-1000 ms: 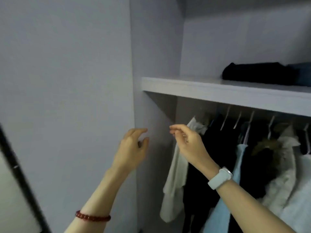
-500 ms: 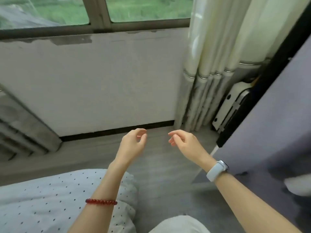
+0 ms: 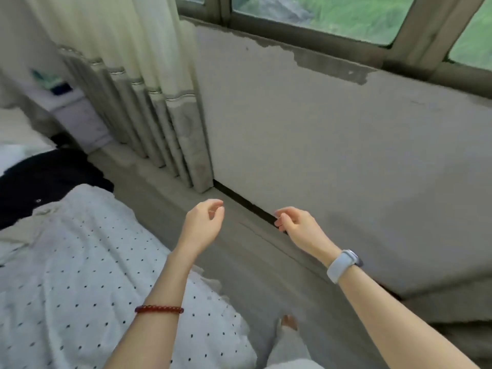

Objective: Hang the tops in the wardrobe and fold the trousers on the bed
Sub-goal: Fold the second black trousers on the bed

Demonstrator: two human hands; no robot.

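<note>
- Our left hand (image 3: 203,222) hangs in the lower middle of the frame with its fingers loosely curled and nothing in it; a red bead bracelet (image 3: 159,309) sits on that forearm.
- Our right hand (image 3: 298,225) floats just right of it, apart from it, fingers likewise slackly bent and holding nothing; a pale watch (image 3: 343,265) is strapped at the wrist.
- The bed (image 3: 80,275), in a white cover with small dark dots, fills the lower left of the frame.
- At the left edge lies a dark garment (image 3: 40,182) on the bed, with a small pale button or rivet showing; we cannot tell whether it is a top or trousers.
- A beige cloth (image 3: 24,230) lies just below it, touching it, and it too is unclear in kind.
- We judge both pieces soft, light and floppy, so they will sag and slide when lifted.
- Trousers are best taken at the waistband with both hands, a top at the shoulders.
- The wardrobe is not in view; a curtain (image 3: 149,83) and a window (image 3: 319,14) fill the top of the frame.
- No brand, label or readable writing shows anywhere.
</note>
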